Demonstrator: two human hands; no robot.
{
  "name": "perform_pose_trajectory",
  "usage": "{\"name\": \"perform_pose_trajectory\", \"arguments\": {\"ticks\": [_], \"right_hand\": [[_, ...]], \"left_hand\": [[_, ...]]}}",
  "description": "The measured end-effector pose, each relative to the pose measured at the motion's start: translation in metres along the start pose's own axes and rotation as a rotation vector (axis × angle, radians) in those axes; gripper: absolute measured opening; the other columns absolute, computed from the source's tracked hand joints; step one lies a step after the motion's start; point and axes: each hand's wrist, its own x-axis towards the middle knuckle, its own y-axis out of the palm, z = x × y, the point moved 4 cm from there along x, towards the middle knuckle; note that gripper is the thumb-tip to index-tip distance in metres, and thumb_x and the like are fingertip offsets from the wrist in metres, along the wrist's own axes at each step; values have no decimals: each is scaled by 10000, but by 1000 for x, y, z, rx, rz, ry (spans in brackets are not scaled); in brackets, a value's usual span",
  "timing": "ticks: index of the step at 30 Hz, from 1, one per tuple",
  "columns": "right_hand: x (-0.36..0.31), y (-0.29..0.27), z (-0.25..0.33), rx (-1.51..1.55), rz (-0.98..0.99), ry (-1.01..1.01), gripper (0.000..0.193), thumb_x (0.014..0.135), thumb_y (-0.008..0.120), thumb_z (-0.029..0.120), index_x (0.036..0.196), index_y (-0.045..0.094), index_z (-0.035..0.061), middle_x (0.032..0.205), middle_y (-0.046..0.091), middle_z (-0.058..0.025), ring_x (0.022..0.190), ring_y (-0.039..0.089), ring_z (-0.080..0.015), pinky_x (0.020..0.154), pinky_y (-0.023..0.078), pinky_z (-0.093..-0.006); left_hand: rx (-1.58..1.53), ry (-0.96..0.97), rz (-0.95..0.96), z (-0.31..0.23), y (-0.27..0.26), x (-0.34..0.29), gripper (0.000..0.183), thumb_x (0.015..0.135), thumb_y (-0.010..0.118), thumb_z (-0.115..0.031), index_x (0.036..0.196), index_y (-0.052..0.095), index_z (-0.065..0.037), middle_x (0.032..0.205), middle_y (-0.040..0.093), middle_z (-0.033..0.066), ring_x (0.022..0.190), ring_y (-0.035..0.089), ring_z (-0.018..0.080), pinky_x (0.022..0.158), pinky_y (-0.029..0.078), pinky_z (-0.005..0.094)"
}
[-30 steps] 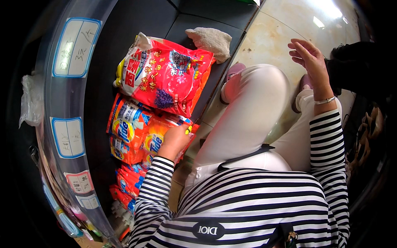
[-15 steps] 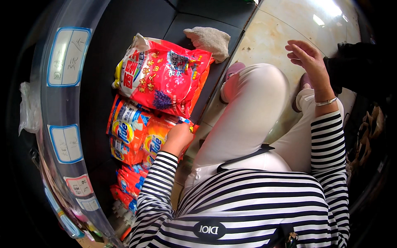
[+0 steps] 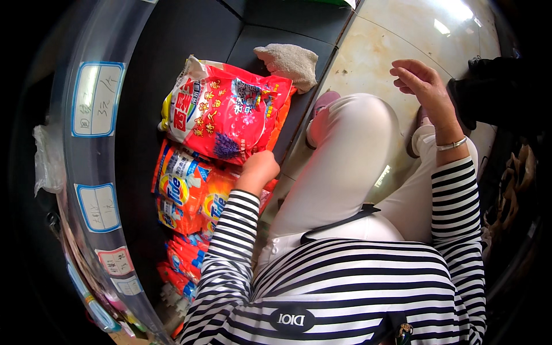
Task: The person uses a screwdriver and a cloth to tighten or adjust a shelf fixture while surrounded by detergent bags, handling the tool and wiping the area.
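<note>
A large red bag of washing powder (image 3: 230, 112), with purple flowers printed on it, lies on the dark tiled ledge (image 3: 270, 31). My left hand (image 3: 260, 170) is closed in a fist against the bag's lower right corner, above the orange detergent bags (image 3: 184, 187). Its fingertips are turned away, so what they hold, if anything, is hidden. Out over the floor on the right, my right hand (image 3: 424, 86) is raised with loosely bent fingers apart and nothing in it.
A beige cloth (image 3: 288, 64) lies beside the red bag's upper right corner. Smaller red packets (image 3: 183, 256) are stacked below the orange bags. A clear shelf edge with labels (image 3: 95, 103) curves along the left. My legs (image 3: 353, 149) take up the middle, above pale floor tiles (image 3: 382, 43).
My left hand has moved up and slightly right, from the orange detergent bags to the red bag's lower corner. The right hand has shifted slightly left. The view has tilted a little.
</note>
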Motion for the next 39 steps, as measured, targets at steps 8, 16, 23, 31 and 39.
{"name": "perform_pose_trajectory", "arguments": {"ticks": [8,16,23,31,39], "right_hand": [[0,4,5,1,56,-7,321,867,590,287,1075,606,43,970,642,-59,849,595,-126,795,463,-259],[-2,-6,5,-37,47,-2,331,862,596,291,1068,605,31,963,642,-66,861,598,-130,800,467,-260],[1,4,1,5,64,-46,326,851,617,277,1045,614,15,891,639,-50,797,605,-129,711,481,-256],[-1,11,3,-67,88,-20,319,848,617,257,1038,612,2,871,635,-51,780,593,-134,724,483,-264],[-3,11,8,-65,104,-42,313,846,606,235,1029,606,-19,851,628,-49,765,579,-126,723,478,-256]], "left_hand": [[-69,112,-262,-34,-30,33,239,724,532,-135,873,647,12,886,609,264,851,597,401,747,473,461],[-64,184,-342,-8,-24,-10,213,763,530,-199,832,648,-35,794,614,222,777,599,388,698,470,471],[-68,130,-172,32,29,-37,211,728,507,-128,847,625,1,851,619,244,824,597,402,726,461,493],[-8,44,-74,27,27,-20,218,734,555,-162,856,668,-22,852,620,239,834,606,379,750,477,452],[27,120,-179,-25,-18,18,234,743,526,-126,897,650,-1,870,629,239,853,610,389,733,484,468]]}}
